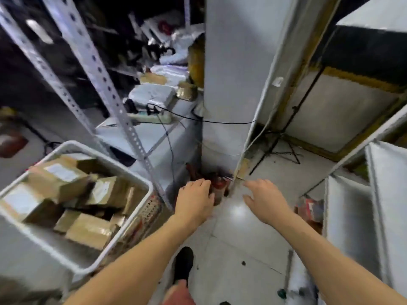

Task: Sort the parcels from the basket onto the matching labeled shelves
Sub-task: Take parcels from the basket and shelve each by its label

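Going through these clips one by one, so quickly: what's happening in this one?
A person is standing in a storage room beside a white basket full of cardboard parcels. Both arms are stretched forward over the tiled floor, and neither hand holds anything: the left hand and the right hand are open, fingers relaxed. The parcels lie untouched in the basket. More packages sit on a shelf behind a metal rack upright. The picture is motion-blurred.
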